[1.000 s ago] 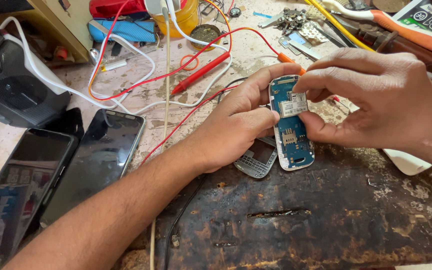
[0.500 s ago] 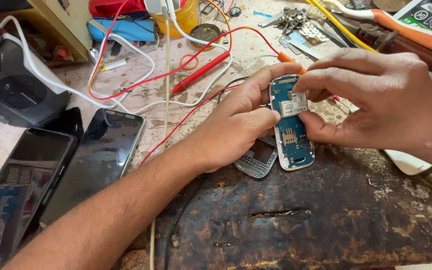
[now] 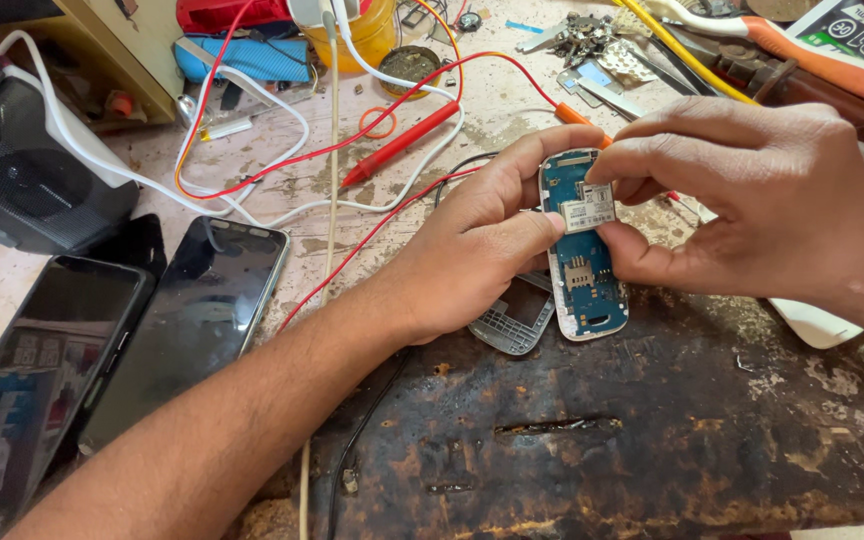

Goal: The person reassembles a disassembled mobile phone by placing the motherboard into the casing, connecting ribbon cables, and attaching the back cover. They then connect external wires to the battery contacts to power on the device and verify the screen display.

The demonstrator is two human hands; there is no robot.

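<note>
A small opened phone with a blue circuit board (image 3: 584,268) is held upright over the workbench. My left hand (image 3: 472,245) grips its left edge with thumb and fingers. My right hand (image 3: 752,200) holds its right edge, thumb and forefinger pinching near a small metal module (image 3: 588,208) on the upper part of the board. A grey keypad frame (image 3: 512,320) lies flat just under my left hand, beside the phone's lower end.
Two dark smartphones (image 3: 192,325) lie at the left beside a black speaker-like box (image 3: 22,170). A red probe (image 3: 402,140) with red and white wires crosses the bench. A dark rusty plate (image 3: 652,450) fills the front. Tools and metal scraps (image 3: 592,40) sit at the back.
</note>
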